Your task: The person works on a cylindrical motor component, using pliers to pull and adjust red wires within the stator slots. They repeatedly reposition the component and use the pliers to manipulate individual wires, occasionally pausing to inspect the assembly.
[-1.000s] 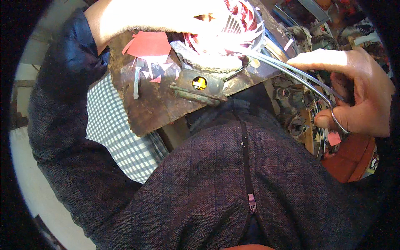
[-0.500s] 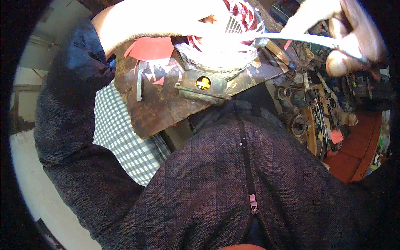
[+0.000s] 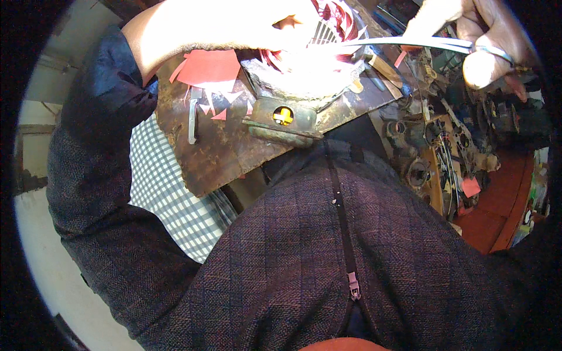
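A motor stator [image 3: 323,35] with red copper windings [image 3: 346,22] sits in a worn metal housing [image 3: 307,120], which has a round hole with something yellow inside. My left hand [image 3: 252,26] lies over the stator's near-left side. Strong glare hides its fingers, so their grip is not visible. At the upper right, my right hand [image 3: 497,44] pinches a thin white cord or sleeve [image 3: 418,41], two strands of which show near the fingers. The cord stretches almost level from the windings to that hand.
The housing rests on a stained wooden board [image 3: 222,158]. Red insulating paper [image 3: 209,69], its cut scraps and a knife [image 3: 193,120] lie on the left. Hand tools [image 3: 383,73] are at the board's right. Greasy machine parts [image 3: 418,169] crowd the floor beyond. A checked cloth [image 3: 170,193] hangs at left.
My right hand has shifted slightly upward and is less blurred. The white cord has risen a little and now shows two strands near the fingers. My left hand stays at the stator.
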A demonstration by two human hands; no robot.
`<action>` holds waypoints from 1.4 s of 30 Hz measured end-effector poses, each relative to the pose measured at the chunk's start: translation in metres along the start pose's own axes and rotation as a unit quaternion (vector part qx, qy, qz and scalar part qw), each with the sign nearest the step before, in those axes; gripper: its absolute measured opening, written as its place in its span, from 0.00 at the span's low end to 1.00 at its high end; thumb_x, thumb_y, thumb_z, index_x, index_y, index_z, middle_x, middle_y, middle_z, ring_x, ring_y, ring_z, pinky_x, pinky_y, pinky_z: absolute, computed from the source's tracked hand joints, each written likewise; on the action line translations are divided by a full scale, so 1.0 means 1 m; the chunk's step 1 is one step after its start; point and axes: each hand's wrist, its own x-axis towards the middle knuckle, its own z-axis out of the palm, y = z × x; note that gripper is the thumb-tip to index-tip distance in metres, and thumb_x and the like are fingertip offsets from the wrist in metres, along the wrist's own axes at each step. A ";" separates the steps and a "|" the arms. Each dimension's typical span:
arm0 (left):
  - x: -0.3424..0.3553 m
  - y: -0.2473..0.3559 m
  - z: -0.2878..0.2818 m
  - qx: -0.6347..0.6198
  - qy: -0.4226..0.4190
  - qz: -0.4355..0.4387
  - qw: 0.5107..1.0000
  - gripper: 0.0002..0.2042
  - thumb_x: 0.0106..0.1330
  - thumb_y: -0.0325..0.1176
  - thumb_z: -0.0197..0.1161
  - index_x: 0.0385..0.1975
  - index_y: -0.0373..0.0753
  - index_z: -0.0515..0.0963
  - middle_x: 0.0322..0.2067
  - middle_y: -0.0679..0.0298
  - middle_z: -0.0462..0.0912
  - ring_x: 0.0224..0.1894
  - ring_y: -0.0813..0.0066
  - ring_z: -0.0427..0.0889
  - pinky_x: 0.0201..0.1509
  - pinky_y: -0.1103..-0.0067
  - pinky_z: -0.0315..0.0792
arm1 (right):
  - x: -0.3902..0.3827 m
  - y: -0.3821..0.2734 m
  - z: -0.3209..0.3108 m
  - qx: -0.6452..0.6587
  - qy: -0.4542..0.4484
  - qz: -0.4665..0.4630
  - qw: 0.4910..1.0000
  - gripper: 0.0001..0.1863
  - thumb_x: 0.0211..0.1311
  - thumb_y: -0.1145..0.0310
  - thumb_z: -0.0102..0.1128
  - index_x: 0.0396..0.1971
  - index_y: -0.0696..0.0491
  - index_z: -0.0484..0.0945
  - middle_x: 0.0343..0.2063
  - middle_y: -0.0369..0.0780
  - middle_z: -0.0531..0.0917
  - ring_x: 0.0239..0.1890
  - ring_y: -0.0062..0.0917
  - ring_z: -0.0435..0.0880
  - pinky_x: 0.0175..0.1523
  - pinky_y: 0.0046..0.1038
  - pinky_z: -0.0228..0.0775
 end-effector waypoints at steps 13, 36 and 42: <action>0.003 0.006 0.001 0.014 0.013 -0.030 0.999 0.13 0.74 0.40 0.61 0.31 0.36 0.82 0.25 0.60 0.84 0.27 0.69 0.83 0.37 0.73 0.76 | 0.002 -0.001 -0.003 0.013 -0.039 -0.018 0.999 0.25 0.45 0.72 0.76 0.48 0.58 0.82 0.24 0.35 0.81 0.24 0.19 0.76 0.29 0.26 0.65; -0.067 0.079 0.087 0.295 0.305 -0.223 0.877 0.15 0.63 0.34 0.74 0.47 0.36 0.86 0.46 0.53 0.88 0.51 0.56 0.88 0.58 0.67 0.78 | 0.058 0.071 0.141 -0.228 0.345 -0.359 0.837 0.35 0.46 0.52 0.77 0.54 0.56 0.81 0.40 0.45 0.84 0.45 0.44 0.84 0.53 0.44 0.76; -0.013 0.083 0.103 0.307 0.285 -0.182 0.890 0.19 0.61 0.36 0.75 0.51 0.38 0.86 0.47 0.55 0.88 0.53 0.58 0.86 0.61 0.62 0.77 | 0.118 0.059 0.138 -0.176 0.451 -0.506 0.714 0.28 0.61 0.54 0.69 0.55 0.58 0.83 0.56 0.50 0.83 0.58 0.47 0.83 0.63 0.47 0.74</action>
